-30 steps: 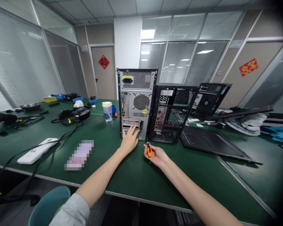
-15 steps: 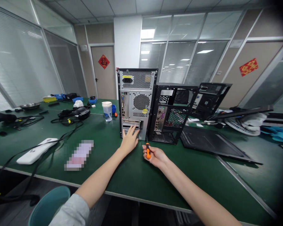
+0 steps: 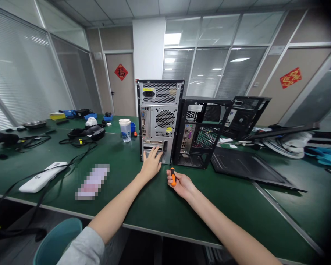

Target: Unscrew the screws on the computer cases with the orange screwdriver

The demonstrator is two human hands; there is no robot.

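Note:
A grey computer tower [image 3: 160, 114] stands upright on the green table [image 3: 160, 206], its rear panel facing me. My left hand [image 3: 151, 163] lies against the bottom of that rear panel, fingers spread on the expansion slots. My right hand [image 3: 182, 184] is closed around an orange-handled screwdriver [image 3: 173, 177], held just above the table a little right of the tower's base, its shaft pointing up toward the case.
An empty black case frame [image 3: 202, 132] stands right of the tower, with another black case [image 3: 246, 116] behind it. A black side panel [image 3: 248, 169] lies flat at right. A plastic cup [image 3: 125, 129], cables [image 3: 77, 141], a white device [image 3: 42, 176] and a teal chair [image 3: 56, 241] are at left.
My right hand with the screwdriver has drifted slightly left and up toward the tower's base. My left hand has stayed on the rear panel.

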